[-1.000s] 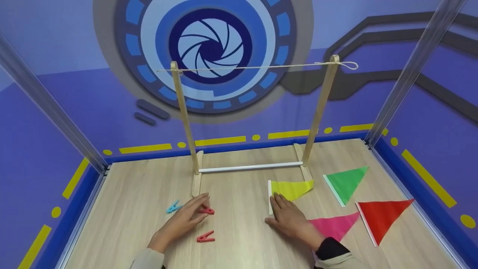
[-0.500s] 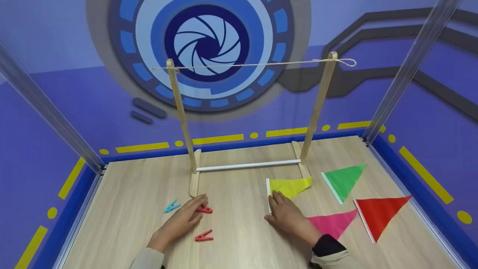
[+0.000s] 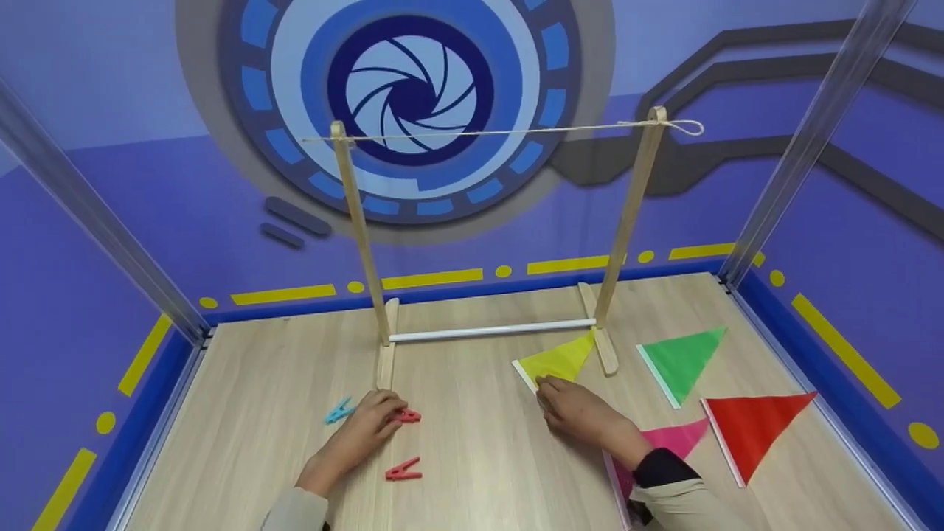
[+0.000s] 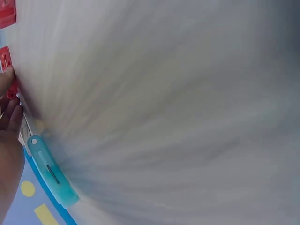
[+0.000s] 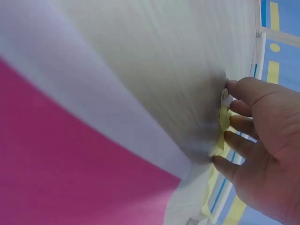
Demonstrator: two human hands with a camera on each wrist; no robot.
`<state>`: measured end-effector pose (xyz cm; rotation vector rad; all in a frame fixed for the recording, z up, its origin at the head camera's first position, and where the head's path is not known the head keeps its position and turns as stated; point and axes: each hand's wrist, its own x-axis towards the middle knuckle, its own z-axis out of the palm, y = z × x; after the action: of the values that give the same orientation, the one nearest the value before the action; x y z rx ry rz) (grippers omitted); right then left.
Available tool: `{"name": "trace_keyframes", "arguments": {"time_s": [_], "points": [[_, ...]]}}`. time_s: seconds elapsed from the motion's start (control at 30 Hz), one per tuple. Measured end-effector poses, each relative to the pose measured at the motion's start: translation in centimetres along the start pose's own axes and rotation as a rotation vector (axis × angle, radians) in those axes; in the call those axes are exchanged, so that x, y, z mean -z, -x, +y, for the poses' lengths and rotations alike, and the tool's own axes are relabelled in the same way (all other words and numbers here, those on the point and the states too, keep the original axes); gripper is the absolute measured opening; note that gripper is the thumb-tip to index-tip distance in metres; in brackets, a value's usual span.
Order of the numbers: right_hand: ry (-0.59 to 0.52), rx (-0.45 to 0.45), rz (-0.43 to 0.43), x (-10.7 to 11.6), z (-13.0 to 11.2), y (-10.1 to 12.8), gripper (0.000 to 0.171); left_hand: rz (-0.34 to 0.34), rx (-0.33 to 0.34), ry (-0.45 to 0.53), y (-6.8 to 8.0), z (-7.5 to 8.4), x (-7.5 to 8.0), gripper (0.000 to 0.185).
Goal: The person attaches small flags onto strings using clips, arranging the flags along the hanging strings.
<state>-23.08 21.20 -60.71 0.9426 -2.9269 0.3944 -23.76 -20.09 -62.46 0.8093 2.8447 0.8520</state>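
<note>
Where the right grip (image 3: 584, 414) pinches: near end of the yellow flag (image 3: 560, 360), which reaches over the table (image 3: 472, 428), ahead of that grip, to the stand (image 3: 361, 240).
Left grip (image 3: 363, 426): pinching a red clip (image 3: 409, 417).
Blue clip (image 3: 339, 411): just left of the left grip.
Second red clip (image 3: 403, 471): on the left grip's near side.
Pink flag (image 3: 676, 437): partly hidden behind the right wrist (image 3: 623, 440).
Green flag (image 3: 683, 364), red flag (image 3: 758, 429): well right of the right grip.

Flags (image 3: 758, 431) looked matt cloth; pegs (image 4: 52, 173), smooth plastic; posts (image 3: 632, 203), bare wood; string (image 3: 531, 131), rough fibre; tabletop (image 3: 472, 428), smooth, wood-grained.
</note>
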Motion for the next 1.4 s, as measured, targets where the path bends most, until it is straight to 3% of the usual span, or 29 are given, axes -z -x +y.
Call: {"name": "trace_keyframes", "arguments": {"time_s": [0.17, 0.33, 0.43, 0.57, 0.8, 0.9, 1.03, 1.13, 1.23, 1.4], "points": [[-0.046, 0.003, -0.047, 0.1, 0.6, 0.2, 0.038, -0.013, 0.062, 0.053, 0.6, -0.3, -0.1, 0.034], [-0.045, -0.022, -0.096, 0.9, 1.2, 0.5, 0.068, 0.037, 0.089, 0.095, 1.0, -1.0, 0.1, 0.043], [-0.055, -0.022, -0.139, 1.3, 1.4, 0.5, 0.077, 0.046, 0.103, 0.111, 0.9, -1.2, 0.4, 0.044], [-0.012, 0.020, -0.174, 1.4, 1.5, 0.4, 0.067, 0.030, 0.125, 0.126, 0.8, -1.0, 0.7, 0.040], [0.225, 0.176, 0.014, 0.8, 1.4, -0.1, 0.038, 0.091, 0.098, 0.161, 0.6, -0.1, 0.3, 0.033], [0.141, 0.127, -0.072, 1.0, 1.5, -0.1, 0.048, 0.121, 0.108, 0.195, 0.4, 0.4, 0.3, 0.030], [-0.112, -0.056, -0.327, 2.1, 2.0, 0.2, 0.072, 0.135, 0.107, 0.221, 0.1, 0.7, 0.5, 0.028], [-0.206, -0.117, -0.435, 2.8, 2.5, 0.3, 0.076, 0.137, 0.099, 0.217, 0.1, 0.7, 0.4, 0.028], [-0.180, -0.070, -0.432, 3.0, 2.8, 0.4, 0.072, 0.134, 0.095, 0.217, 0.2, 0.8, 0.4, 0.028], [-0.017, 0.107, -0.321, 2.7, 3.0, 0.4, 0.060, 0.138, 0.082, 0.213, 0.5, 0.8, 0.2, 0.030]]}}
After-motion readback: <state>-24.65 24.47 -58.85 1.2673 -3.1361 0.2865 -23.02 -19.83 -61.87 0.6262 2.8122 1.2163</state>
